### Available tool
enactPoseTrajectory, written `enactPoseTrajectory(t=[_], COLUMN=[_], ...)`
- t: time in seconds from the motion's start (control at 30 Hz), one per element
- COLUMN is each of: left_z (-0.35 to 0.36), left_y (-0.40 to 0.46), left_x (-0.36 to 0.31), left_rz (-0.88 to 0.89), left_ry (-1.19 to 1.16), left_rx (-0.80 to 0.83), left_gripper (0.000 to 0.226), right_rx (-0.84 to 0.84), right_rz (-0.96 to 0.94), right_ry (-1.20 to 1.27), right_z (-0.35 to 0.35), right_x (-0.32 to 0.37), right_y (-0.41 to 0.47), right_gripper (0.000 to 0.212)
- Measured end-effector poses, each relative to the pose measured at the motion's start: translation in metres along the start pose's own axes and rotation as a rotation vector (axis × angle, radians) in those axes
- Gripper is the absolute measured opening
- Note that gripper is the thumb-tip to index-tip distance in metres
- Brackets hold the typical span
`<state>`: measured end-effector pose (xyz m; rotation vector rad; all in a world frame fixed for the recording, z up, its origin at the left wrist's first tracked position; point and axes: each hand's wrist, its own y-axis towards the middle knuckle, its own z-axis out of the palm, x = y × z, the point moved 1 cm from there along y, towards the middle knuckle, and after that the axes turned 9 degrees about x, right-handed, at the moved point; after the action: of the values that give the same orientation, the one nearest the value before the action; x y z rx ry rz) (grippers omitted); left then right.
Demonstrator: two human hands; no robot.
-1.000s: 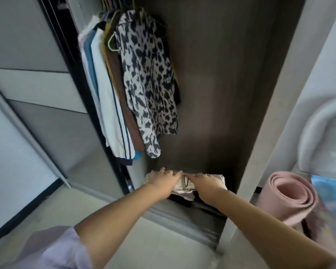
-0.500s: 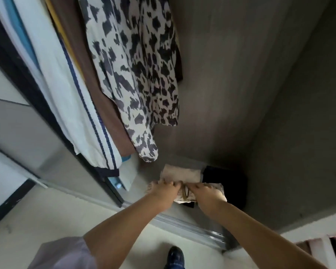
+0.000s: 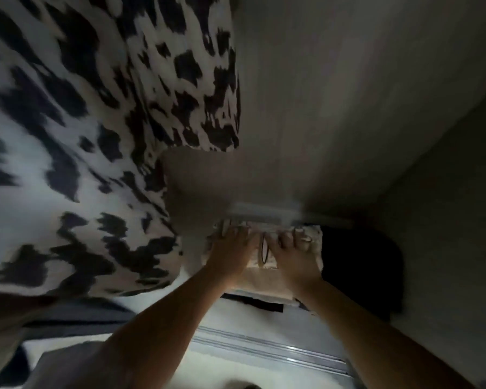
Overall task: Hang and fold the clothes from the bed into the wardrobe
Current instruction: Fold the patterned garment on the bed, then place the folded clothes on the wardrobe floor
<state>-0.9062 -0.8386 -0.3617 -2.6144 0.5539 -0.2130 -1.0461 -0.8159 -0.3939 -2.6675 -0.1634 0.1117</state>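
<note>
Both hands rest on top of a folded cream printed garment (image 3: 264, 272) lying on the wardrobe floor (image 3: 236, 313). Left hand (image 3: 232, 252) and right hand (image 3: 293, 256) lie side by side, fingers extended flat, pressing the cloth. A black folded garment (image 3: 359, 265) lies just beside it, right. A black-and-white patterned hanging shirt (image 3: 76, 141) hangs left.

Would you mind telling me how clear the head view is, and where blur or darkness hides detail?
Head view: dim overall, wardrobe interior in shadow. The spotted shirt is smeared by motion blur. The left hand and right hand on the folded cloth are soft, finger detail unclear. The black item is too dark to read. The door track catches a faint glint.
</note>
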Motion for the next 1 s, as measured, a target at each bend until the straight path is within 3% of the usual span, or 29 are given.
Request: enactPoseTrajectory(t=[0.07, 0.17, 0.23, 0.27, 0.33, 0.43, 0.53, 0.67, 0.8, 1.0], left_z=[0.045, 0.12, 0.166, 0.185, 0.206, 0.208, 0.176, 0.107, 0.016, -0.129], left_y=[0.032, 0.062, 0.07, 0.071, 0.069, 0.064, 0.051, 0.015, -0.028, -0.09], left_x=[0.001, -0.001, -0.001, -0.002, -0.004, -0.004, -0.002, 0.003, -0.005, -0.025], left_rz=[0.03, 0.076, 0.098, 0.09, 0.106, 0.131, 0.117, 0.142, 0.089, 0.137], left_ry=[0.047, 0.087, 0.091, 0.05, 0.022, 0.021, -0.028, -0.019, -0.071, -0.164], left_rx=[-0.006, 0.039, 0.033, 0.075, 0.142, 0.184, 0.283, 0.313, 0.199, -0.052], left_gripper=[0.062, 0.075, 0.074, 0.084, 0.11, 0.107, 0.097, 0.088, 0.068, 0.035], right_rx=[0.055, 0.062, 0.17, 0.18, 0.204, 0.283, 0.362, 0.324, 0.278, 0.051], right_rz=[0.04, 0.061, 0.032, 0.002, -0.044, -0.093, -0.125, -0.066, 0.004, 0.083], right_ry=[0.038, 0.141, 0.145, 0.142, 0.148, 0.144, 0.208, 0.285, 0.272, 0.333], right_z=[0.041, 0.108, 0.15, 0.164, 0.185, 0.183, 0.149, 0.08, -0.001, -0.138], right_x=[0.003, 0.01, 0.015, 0.016, 0.017, 0.009, -0.002, -0.015, -0.022, -0.037], right_y=[0.022, 0.043, 0.044, 0.044, 0.045, 0.044, 0.037, 0.002, -0.044, -0.123], right_gripper=[0.045, 0.071, 0.08, 0.085, 0.092, 0.094, 0.085, 0.067, 0.059, 0.035])
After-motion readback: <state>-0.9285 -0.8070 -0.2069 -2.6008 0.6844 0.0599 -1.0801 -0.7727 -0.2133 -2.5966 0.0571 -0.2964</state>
